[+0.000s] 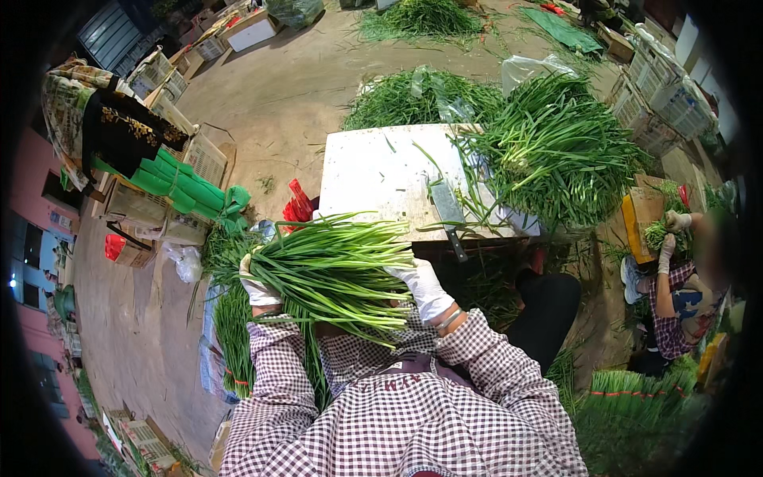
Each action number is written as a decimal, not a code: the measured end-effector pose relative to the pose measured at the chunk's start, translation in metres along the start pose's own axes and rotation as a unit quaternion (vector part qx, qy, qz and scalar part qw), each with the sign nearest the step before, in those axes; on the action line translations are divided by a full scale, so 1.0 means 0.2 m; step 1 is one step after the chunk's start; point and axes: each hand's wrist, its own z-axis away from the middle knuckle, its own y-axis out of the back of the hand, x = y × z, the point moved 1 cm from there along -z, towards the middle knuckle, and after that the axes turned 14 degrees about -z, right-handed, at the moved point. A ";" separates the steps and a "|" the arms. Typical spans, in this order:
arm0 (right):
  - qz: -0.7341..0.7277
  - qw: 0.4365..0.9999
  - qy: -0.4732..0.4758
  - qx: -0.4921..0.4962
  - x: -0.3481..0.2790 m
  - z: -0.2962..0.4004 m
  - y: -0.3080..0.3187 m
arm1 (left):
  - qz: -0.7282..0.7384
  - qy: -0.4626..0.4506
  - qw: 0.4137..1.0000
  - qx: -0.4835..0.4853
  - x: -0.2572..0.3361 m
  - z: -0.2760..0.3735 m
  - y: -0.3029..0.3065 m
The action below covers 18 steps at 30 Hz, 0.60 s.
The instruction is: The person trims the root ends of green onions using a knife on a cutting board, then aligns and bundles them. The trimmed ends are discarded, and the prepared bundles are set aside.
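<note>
A thick bundle of Chinese chives (340, 274) lies crosswise in front of my chest, its pale stem ends to the right. White-gloved, my left hand (259, 285) grips it from the leafy side. My right hand (424, 288), also gloved, holds the stem ends, its fingers partly hidden by the stalks. Just beyond the bundle is a white board tabletop (381, 173) with loose leaf scraps. On its right side lies a cleaver (447, 208), the black handle reaching over the near edge. A large heap of chives (554, 149) rises at the table's right.
More chives (423, 95) lie behind the table. Red strips (298, 206) sit by its left corner. Tied chive bundles (235, 352) are beside my left arm, others (638, 390) at lower right. A co-worker (685, 298) handles chives at right. Plastic crates (202, 155) stand left.
</note>
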 end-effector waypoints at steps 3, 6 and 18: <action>-0.035 0.999 0.010 0.007 0.01 0.03 0.01 | 0.045 0.049 0.997 0.026 0.04 0.02 -0.07; 0.015 0.999 0.028 -0.011 -0.07 0.05 0.07 | 0.037 0.056 0.997 0.032 0.09 0.05 -0.13; 0.246 0.949 0.164 -0.106 -0.28 0.11 0.14 | 0.020 0.071 0.997 0.035 -0.01 -0.04 0.07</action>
